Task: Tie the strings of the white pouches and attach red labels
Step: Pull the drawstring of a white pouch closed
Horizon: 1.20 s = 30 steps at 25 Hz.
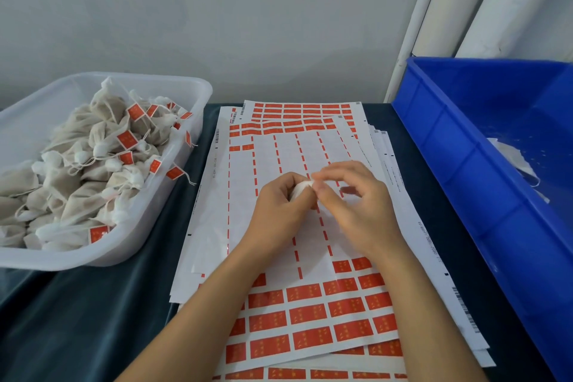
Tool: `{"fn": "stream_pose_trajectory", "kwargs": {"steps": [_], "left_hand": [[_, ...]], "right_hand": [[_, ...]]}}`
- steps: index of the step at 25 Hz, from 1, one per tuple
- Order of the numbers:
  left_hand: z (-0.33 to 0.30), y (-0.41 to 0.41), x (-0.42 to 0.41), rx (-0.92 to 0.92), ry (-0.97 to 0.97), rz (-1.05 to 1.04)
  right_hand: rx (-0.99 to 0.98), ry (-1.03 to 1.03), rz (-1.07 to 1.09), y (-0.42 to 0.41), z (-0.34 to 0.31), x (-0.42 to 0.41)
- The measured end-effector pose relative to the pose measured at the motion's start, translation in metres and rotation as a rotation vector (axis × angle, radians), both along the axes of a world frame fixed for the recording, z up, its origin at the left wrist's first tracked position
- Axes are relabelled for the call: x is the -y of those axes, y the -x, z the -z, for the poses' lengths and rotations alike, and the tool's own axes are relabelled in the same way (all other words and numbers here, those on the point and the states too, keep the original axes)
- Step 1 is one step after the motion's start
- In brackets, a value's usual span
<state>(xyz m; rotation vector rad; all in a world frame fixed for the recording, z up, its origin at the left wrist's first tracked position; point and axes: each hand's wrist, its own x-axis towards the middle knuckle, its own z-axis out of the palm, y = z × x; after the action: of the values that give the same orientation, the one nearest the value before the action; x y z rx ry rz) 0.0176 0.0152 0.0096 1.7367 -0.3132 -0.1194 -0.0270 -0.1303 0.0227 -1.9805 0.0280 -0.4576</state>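
My left hand (280, 211) grips a small white pouch (301, 188) above the sticker sheets, with most of the pouch hidden inside the fist. My right hand (350, 205) meets it from the right and pinches the pouch's white top between thumb and fingertips. Whether a string is between the fingers I cannot tell. Under both hands lies a stack of white sheets with red labels (313, 316); the top sheet's middle rows are peeled off. A clear plastic tub (155, 220) at the left holds several tied pouches with red labels (127, 138).
A blue plastic crate (465, 164) stands at the right with a white pouch (517, 161) lying inside it. A dark cloth (102, 313) covers the table. White pipes (459, 9) rise along the wall behind the crate.
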Motion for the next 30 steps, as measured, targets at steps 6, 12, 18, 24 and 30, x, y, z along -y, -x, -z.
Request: {"fn": "stream_pose_trajectory", "kwargs": {"steps": [6, 12, 18, 24, 30], "left_hand": [[0.001, 0.001, 0.004, 0.026, -0.065, 0.020], [-0.005, 0.003, -0.001, -0.060, 0.127, 0.063], [-0.009, 0.002, -0.002, -0.129, 0.132, 0.060], [-0.009, 0.001, -0.003, -0.166, 0.171, 0.045], [-0.006, 0.001, 0.000, -0.154, 0.135, 0.020]], "right_hand": [[-0.013, 0.114, 0.129, -0.002, 0.005, 0.000], [0.070, 0.018, 0.146, -0.003, 0.003, -0.007], [0.250, 0.194, 0.131, 0.003, 0.002, -0.005], [0.341, 0.389, 0.054, 0.003, 0.006, 0.000], [0.338, 0.433, 0.085, 0.003, 0.008, 0.000]]}}
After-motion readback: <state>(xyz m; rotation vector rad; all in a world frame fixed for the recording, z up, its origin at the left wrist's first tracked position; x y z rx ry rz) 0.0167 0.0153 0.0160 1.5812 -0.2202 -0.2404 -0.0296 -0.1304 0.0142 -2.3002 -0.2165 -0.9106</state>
